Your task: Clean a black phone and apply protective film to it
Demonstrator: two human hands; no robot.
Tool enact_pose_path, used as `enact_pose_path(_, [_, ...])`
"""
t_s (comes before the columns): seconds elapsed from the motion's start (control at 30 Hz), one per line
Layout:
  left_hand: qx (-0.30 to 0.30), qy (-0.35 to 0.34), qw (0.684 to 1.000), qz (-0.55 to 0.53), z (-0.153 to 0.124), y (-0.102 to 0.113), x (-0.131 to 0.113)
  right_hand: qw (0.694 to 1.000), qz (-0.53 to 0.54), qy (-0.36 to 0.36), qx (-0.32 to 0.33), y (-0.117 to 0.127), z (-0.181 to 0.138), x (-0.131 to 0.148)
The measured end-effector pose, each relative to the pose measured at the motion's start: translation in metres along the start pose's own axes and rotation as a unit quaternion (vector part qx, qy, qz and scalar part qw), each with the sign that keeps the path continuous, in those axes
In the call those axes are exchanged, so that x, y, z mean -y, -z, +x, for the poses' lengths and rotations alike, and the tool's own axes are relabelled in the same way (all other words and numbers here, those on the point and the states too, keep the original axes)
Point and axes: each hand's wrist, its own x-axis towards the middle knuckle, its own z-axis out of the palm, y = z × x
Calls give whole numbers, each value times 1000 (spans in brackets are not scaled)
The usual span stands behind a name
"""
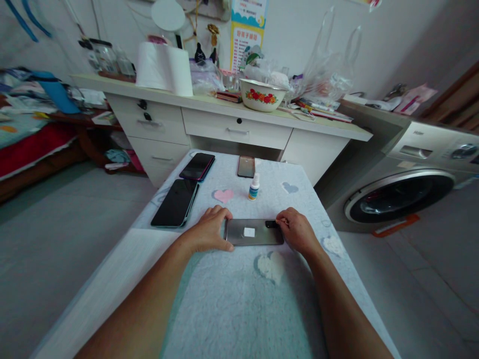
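Observation:
A grey smartphone (258, 238) lies back up on the cloth-covered table, with a small white sticker (249, 232) on its back and a black camera block (271, 224) at its right end. My left hand (211, 228) grips its left end, fingers at the far corner and thumb at the near one. At the right end, my right hand (297, 230) has its fingers pinched together by the camera block; whatever is between them is hidden. Beyond the phone stands a small white spray bottle (254, 187) with a blue and yellow label.
Two dark phones, one nearer (175, 202) and one farther (198, 166), lie at the table's left edge. A phone case (246, 166) sits at the far edge. Behind are a white desk (235, 128) with a flowered bowl (262, 94), and a washing machine (411, 169) at right.

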Motion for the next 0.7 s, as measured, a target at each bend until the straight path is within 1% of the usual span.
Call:
enact_pose_path(0.27, [-3,1,1000,3,0,-1,0,1000,-3,-5,27,10,-4,5])
enact_pose_path(0.4, [2,4,1000,7,0,0,-2,999,3,-6,34,10,-5,3])
enact_pose_path(0.7, [3,4,1000,5,0,0,-2,1000,24,7,-16,1,-2,8])
